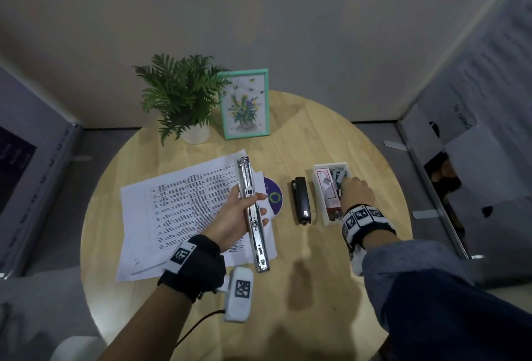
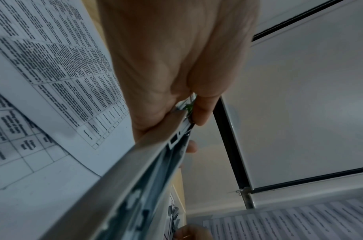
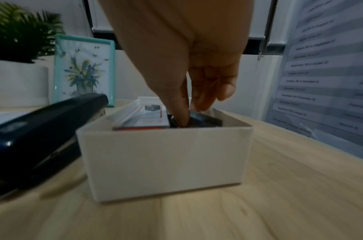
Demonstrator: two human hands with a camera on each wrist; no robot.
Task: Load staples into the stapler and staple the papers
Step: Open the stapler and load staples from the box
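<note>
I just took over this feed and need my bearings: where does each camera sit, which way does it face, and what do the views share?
Head: above the round table, looking down; shows both forearms, the left hand holding the silver stapler over the papers, the right hand in the white box.
Left wrist: looks along the palm at the left hand's fingers round the stapler's rail, papers beside.
Right wrist: low over the table, facing the box; fingers dip among the staples.
Shared: head and right wrist show the black stapler, framed picture and plant.
</note>
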